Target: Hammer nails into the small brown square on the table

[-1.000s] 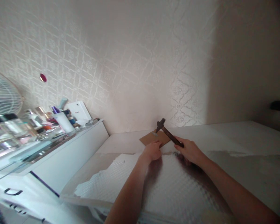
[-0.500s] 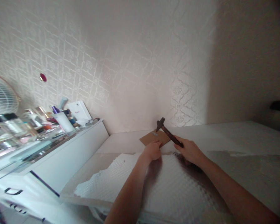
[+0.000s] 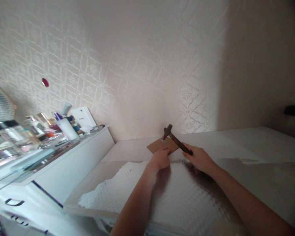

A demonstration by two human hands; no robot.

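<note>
Hammer (image 3: 175, 139) clasped by its handle in right hand (image 3: 199, 159), head raised just above a brown board (image 3: 162, 146) on the white counter (image 3: 236, 141). Left hand (image 3: 159, 159) closed, fingertips pinning board's near edge. Bubble wrap (image 3: 162, 193) under both forearms; bottles (image 3: 64, 126) far left.

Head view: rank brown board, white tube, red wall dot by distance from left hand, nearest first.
1. Brown board: touching the left hand, just beyond it.
2. White tube: far left, on the cluttered shelf.
3. Red wall dot: upper left, on the wallpaper.
</note>
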